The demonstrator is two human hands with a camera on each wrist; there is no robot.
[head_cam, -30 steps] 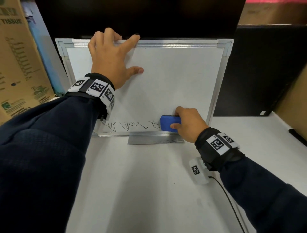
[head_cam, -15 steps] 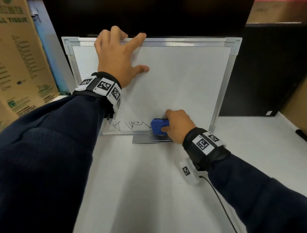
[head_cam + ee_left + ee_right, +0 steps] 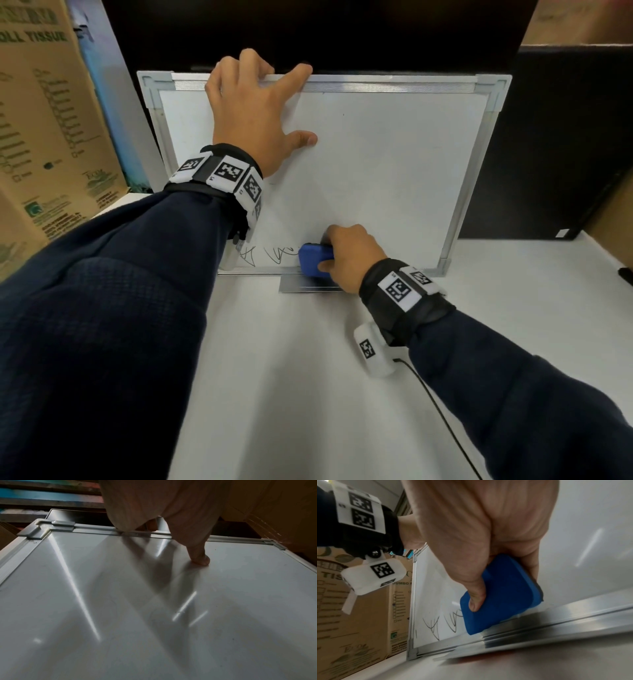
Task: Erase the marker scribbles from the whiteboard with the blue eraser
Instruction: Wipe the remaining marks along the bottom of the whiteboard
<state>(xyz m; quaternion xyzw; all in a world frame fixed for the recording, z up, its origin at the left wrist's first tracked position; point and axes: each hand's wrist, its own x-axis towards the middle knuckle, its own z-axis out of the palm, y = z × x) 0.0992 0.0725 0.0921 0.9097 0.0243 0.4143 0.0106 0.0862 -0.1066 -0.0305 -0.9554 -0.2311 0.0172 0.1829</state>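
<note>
A framed whiteboard (image 3: 376, 164) stands upright at the back of the white table. Black marker scribbles (image 3: 265, 257) run along its bottom left edge, also visible in the right wrist view as scribbles (image 3: 441, 624). My right hand (image 3: 346, 260) grips the blue eraser (image 3: 313, 260) and presses it flat on the board just right of the scribbles; in the right wrist view the thumb lies across the eraser (image 3: 501, 596). My left hand (image 3: 253, 113) holds the board's top frame, fingers curled over the edge, thumb pressed on the white surface (image 3: 199, 557).
A cardboard tissue box (image 3: 44, 137) stands at the left. A black panel (image 3: 555, 144) and a dark screen sit behind and right of the board. The metal tray (image 3: 308, 284) juts out under the board. A black cable (image 3: 442, 418) trails from my right wrist across the table (image 3: 308, 394).
My right hand has slid the eraser leftward along the bottom edge, wiping away the right-hand scribbles. The left hand kept its hold on the top frame.
</note>
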